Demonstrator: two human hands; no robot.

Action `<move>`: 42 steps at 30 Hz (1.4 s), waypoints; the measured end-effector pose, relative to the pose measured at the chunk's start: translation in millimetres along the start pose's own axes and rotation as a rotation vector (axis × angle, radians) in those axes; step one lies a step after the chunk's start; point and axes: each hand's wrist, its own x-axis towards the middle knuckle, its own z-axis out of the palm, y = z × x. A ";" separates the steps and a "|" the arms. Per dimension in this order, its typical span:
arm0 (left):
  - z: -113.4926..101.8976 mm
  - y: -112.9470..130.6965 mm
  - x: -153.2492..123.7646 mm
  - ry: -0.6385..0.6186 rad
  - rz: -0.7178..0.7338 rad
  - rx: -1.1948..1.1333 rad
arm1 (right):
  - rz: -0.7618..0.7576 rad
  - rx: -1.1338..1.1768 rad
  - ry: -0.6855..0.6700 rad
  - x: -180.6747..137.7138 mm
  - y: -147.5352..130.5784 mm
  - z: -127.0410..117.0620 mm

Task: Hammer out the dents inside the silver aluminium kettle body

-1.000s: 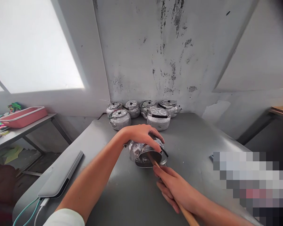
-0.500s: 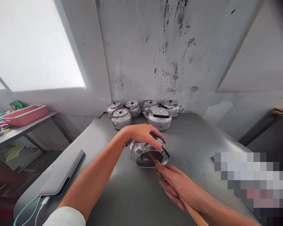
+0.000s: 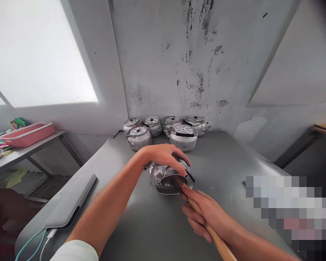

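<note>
A silver metal kettle (image 3: pixel 154 174) lies tipped on the grey table with its round opening facing me. My left hand (image 3: pixel 166 156) grips it from above, fingers curved over its side near the black handle (image 3: pixel 190 176). A long wooden stick (image 3: pixel 220 243) is wrapped in my right hand (image 3: pixel 205 211). Its far end reaches inside the kettle's opening, where the tip is hidden.
Several similar lidded kettles (image 3: pixel 182 139) stand at the back of the table (image 3: pixel 149 232) by the stained wall. A grey power bank (image 3: pixel 70 203) with cables lies at left. Further left, a pink tray (image 3: pixel 29 135) rests on a side table.
My right hand has shifted slightly toward the kettle's opening with the stick. My left hand and the kettle stay nearly in place. The view has moved a little.
</note>
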 end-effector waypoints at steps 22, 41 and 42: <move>-0.4 1.3 -0.6 -0.003 -0.016 0.003 | 0.044 0.045 -0.054 1.9 1.8 -1.4; 0.4 -0.2 0.3 0.011 0.004 -0.008 | 0.038 -0.187 -0.034 11.4 8.5 -9.4; 0.8 0.3 0.7 0.012 0.003 0.003 | 0.032 -0.205 -0.021 11.1 8.7 -8.5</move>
